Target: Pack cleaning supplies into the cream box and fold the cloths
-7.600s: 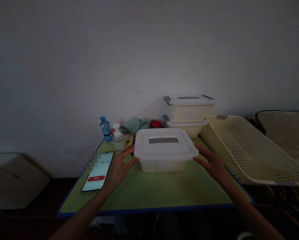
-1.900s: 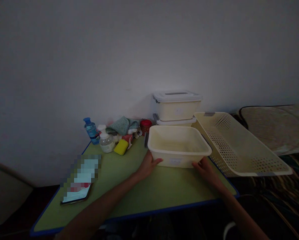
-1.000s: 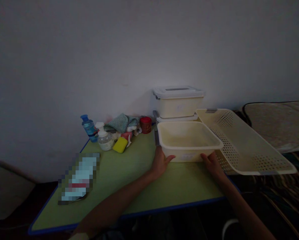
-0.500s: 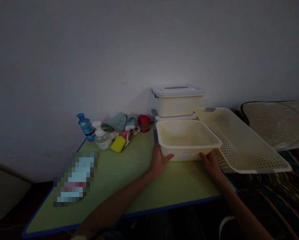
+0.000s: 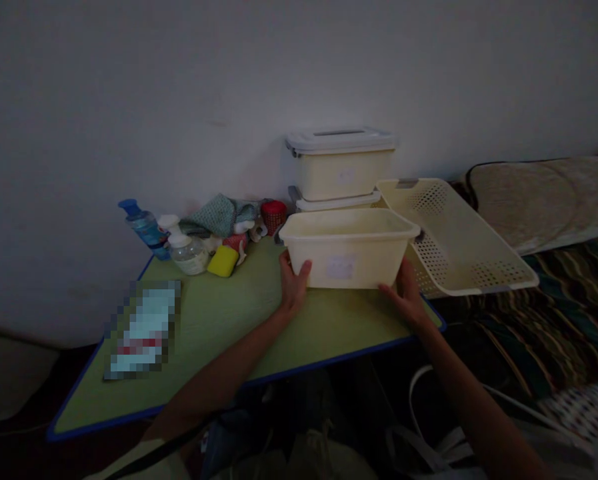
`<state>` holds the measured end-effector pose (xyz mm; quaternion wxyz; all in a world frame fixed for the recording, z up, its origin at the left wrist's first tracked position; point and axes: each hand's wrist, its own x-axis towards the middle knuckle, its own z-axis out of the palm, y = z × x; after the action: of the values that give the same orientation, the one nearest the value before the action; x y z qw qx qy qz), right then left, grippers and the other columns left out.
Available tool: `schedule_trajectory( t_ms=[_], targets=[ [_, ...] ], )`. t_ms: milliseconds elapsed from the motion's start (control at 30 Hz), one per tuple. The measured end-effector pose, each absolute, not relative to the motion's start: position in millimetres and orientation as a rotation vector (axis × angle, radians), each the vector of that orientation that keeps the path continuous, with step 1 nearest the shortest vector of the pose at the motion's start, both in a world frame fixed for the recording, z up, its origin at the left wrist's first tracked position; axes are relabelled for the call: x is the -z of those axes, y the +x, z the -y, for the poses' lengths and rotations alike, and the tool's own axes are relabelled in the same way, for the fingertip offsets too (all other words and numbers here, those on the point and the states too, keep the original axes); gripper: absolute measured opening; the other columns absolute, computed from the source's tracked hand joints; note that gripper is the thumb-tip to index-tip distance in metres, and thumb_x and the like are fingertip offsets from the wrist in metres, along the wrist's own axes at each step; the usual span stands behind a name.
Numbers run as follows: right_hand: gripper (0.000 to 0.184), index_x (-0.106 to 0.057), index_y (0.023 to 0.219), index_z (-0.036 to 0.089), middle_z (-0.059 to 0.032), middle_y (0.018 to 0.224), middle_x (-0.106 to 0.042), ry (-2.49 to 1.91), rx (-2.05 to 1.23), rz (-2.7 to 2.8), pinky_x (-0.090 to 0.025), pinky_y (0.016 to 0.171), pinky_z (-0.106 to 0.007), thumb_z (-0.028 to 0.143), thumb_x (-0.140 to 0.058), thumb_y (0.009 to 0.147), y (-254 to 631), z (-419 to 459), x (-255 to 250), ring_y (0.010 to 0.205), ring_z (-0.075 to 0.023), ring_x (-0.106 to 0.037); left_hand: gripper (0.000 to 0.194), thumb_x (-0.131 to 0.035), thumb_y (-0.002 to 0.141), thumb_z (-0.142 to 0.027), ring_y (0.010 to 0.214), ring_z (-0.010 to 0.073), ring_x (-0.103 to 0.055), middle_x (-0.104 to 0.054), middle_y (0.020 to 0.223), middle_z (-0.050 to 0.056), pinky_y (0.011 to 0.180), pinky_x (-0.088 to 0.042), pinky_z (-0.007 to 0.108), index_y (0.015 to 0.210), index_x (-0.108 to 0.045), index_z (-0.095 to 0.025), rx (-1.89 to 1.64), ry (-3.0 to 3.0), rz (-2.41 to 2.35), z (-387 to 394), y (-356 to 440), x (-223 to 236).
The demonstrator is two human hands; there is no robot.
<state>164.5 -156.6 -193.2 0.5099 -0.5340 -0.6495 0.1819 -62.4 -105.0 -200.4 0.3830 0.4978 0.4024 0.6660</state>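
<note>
A cream plastic storage bin [image 5: 353,257] without a lid stands between my hands at the right side of the green table [image 5: 239,333], a pale label on its front wall. My left hand [image 5: 293,283] grips its left end, thumb on the front and the fingers partly hidden behind. At the lower right corner, my right hand [image 5: 406,293] holds the other end, fingers along the side. Just behind is a stack with a lidded bin [image 5: 346,175] on top of another lidded bin [image 5: 336,201].
A perforated cream basket [image 5: 479,247] lies to the right, beside a cushion [image 5: 543,203]. On the left are a blue bottle [image 5: 146,230], a pump bottle [image 5: 189,255], a yellow sponge [image 5: 223,261], cloths [image 5: 219,215], a red-lidded container [image 5: 274,217] and a blurred-out packet [image 5: 146,327].
The bin's front wall faces me more and less of its inside shows. Both hands have shifted along with it, still gripping. My view has tipped downward, so everything sits higher.
</note>
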Motion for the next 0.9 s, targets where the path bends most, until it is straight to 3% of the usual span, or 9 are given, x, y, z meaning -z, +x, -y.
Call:
schedule_trajectory(
  t_ms=[233,433,567,900],
  targets=[
    [0.069,-0.03,0.133,0.031,-0.0005,0.139,-0.036,-1.347,-0.399,1.498,-0.025,0.108,-0.043,0.062,-0.046,0.073,165,155,188,0.129,-0.0259,-0.031,0.061,-0.045,0.078,-0.06,0.113,0.0253,-0.042,-0.046,0.116,0.01,0.098,-0.032,0.041,0.123,-0.042,-0.019,-1.711,1.555,-0.959,110,-68,203],
    [0.07,-0.036,0.13,0.031,-0.0008,0.135,-0.042,-1.381,-0.369,1.473,-0.023,0.108,-0.043,0.068,-0.042,0.071,163,157,183,0.13,-0.0258,-0.029,0.058,-0.037,0.083,-0.058,0.109,0.024,-0.042,-0.045,0.112,0.008,0.098,-0.032,0.041,0.13,-0.038,-0.024,-1.682,1.67,-1.024,111,-70,203],
    [0.071,-0.039,0.128,0.03,-0.0018,0.129,-0.049,-1.388,-0.419,1.445,-0.028,0.106,-0.042,0.07,-0.042,0.069,161,156,184,0.129,-0.0252,-0.031,0.058,-0.038,0.083,-0.058,0.11,0.0239,-0.041,-0.044,0.112,0.009,0.098,-0.032,0.041,0.128,-0.04,-0.023,-1.669,1.643,-1.037,112,-70,202],
    [0.076,-0.032,0.132,0.024,-0.0058,0.138,-0.038,-1.352,-0.392,1.463,-0.027,0.106,-0.042,0.068,-0.044,0.071,165,154,190,0.127,-0.0249,-0.035,0.058,-0.04,0.08,-0.06,0.112,0.0243,-0.04,-0.045,0.113,0.008,0.098,-0.031,0.041,0.126,-0.042,-0.023,-1.657,1.595,-1.037,112,-70,204]
  ],
)
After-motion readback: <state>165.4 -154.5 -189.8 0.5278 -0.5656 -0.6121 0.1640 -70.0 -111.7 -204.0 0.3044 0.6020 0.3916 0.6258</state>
